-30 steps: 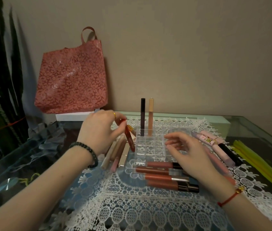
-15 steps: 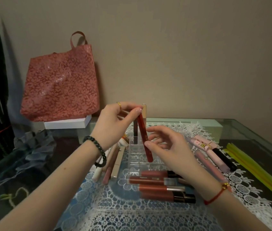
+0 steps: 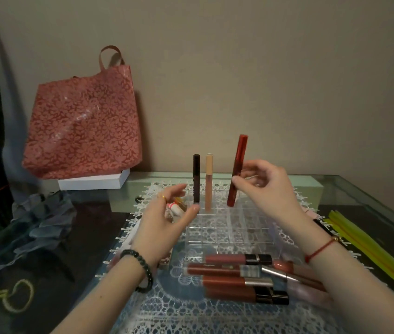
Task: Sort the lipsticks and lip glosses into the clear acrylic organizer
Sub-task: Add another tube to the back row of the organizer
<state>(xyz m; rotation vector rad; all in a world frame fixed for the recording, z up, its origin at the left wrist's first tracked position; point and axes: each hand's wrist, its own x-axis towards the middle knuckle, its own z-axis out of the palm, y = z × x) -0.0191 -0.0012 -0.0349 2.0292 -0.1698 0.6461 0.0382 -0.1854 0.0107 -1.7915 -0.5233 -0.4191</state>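
Note:
A clear acrylic organizer [image 3: 229, 227] with a grid of cells stands on the lace cloth. A dark brown tube [image 3: 196, 179] and a beige tube [image 3: 208, 182] stand upright in its back row. My right hand [image 3: 266, 186] pinches a red lip gloss [image 3: 237, 169] nearly upright, its lower end over the back row to the right of the beige tube. My left hand [image 3: 167, 220] hovers open at the organizer's left edge. Several reddish-brown lip glosses [image 3: 227, 272] lie in front of the organizer.
More tubes [image 3: 175, 207] lie left of the organizer, behind my left hand. A red floral bag [image 3: 82, 126] leans on the wall above a white box [image 3: 94, 182]. Yellow strips [image 3: 369, 249] lie at the right on the glass table [image 3: 46, 273].
The red lip gloss passed from my left hand to my right hand and moved right over the organizer's back row. My left hand let go and dropped lower.

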